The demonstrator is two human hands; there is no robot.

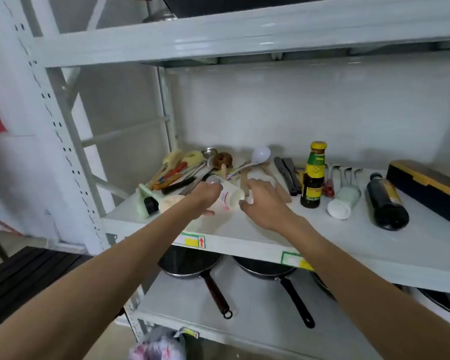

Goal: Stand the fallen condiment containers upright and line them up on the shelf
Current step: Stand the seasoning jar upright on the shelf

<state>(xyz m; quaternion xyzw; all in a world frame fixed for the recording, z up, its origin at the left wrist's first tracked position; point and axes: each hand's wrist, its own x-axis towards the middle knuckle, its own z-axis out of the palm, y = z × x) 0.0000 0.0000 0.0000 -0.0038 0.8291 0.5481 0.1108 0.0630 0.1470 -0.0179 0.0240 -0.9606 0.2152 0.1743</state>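
My left hand (205, 194) grips a white condiment container (230, 197) with red print, tilted on its side just above the white shelf (283, 237). Right beside its base my right hand (264, 201) hovers with fingers spread, holding nothing. A sauce bottle with a yellow cap (313, 175) stands upright to the right. Further right, a clear shaker with a white lid (344, 201) lies on its side. A dark bottle (386, 202) lies fallen beside it. A pale lidded jar (170, 201) sits partly hidden behind my left wrist.
A heap of utensils (192, 170) with a white ladle (260, 154) fills the shelf's back left. A dark box with a yellow edge (426, 184) lies at the far right. Frying pans (192, 263) rest on the lower shelf. An upright post (63, 141) stands left.
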